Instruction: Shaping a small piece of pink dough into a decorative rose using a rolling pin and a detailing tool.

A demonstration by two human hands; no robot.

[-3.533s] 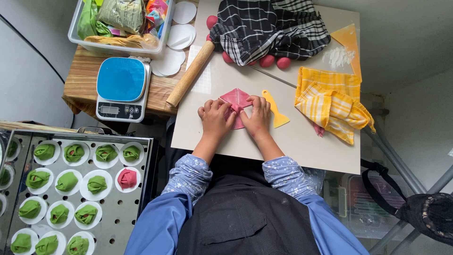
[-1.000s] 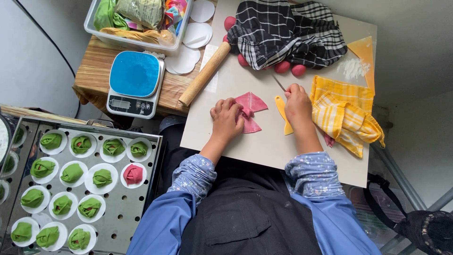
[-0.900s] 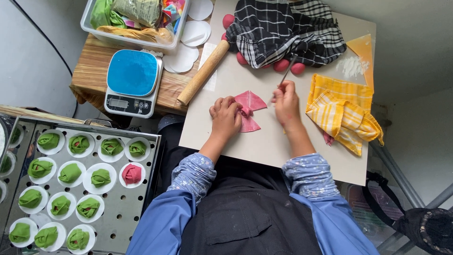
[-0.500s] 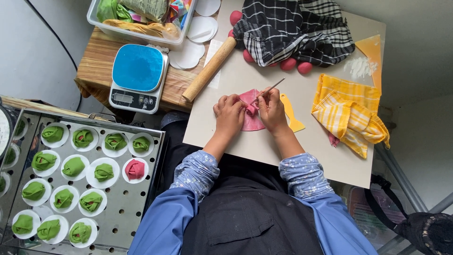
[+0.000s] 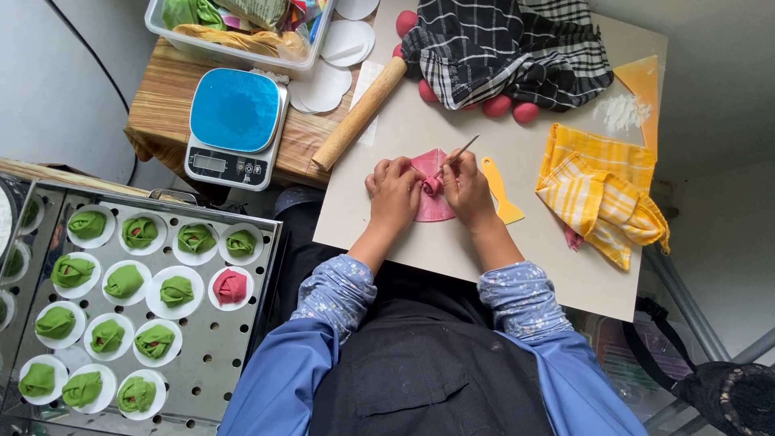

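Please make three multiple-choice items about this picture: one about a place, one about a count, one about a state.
1. Where does the rolling pin lie?
A. left of the pink dough
B. on the tray
C. under the yellow cloth

2. How many pink pieces are on the tray?
A. none
B. one
C. four

3. What does the right hand hold?
A. a thin stick
B. the scale
C. nothing

Answers: 1 A, it lies up-left of the dough; 2 B, one pink piece among green; 3 A, fingers pinch it.
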